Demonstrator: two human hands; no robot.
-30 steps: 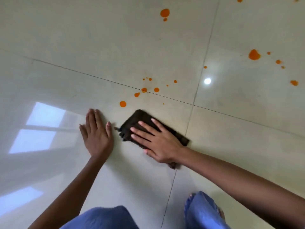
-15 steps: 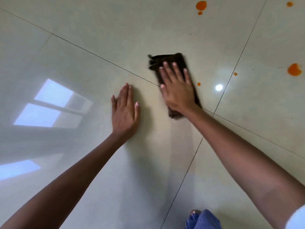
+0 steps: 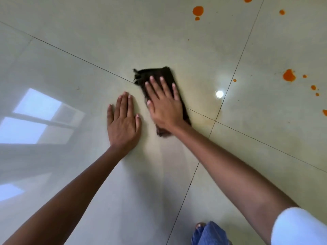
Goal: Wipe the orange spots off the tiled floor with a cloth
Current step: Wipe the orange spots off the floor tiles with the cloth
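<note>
Right hand (image 3: 165, 106) flat, pressing dark cloth (image 3: 159, 74) on floor (image 3: 106, 32).

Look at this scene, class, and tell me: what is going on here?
A person is wiping a tiled floor. The right hand presses flat on a dark cloth, fingers straight. The left hand rests flat on the floor just beside it, apart from the cloth. The tile around the cloth shows no marks, but orange spots lie unwiped further away and to the right, across the grout line. The nearest is a small dot.
</note>
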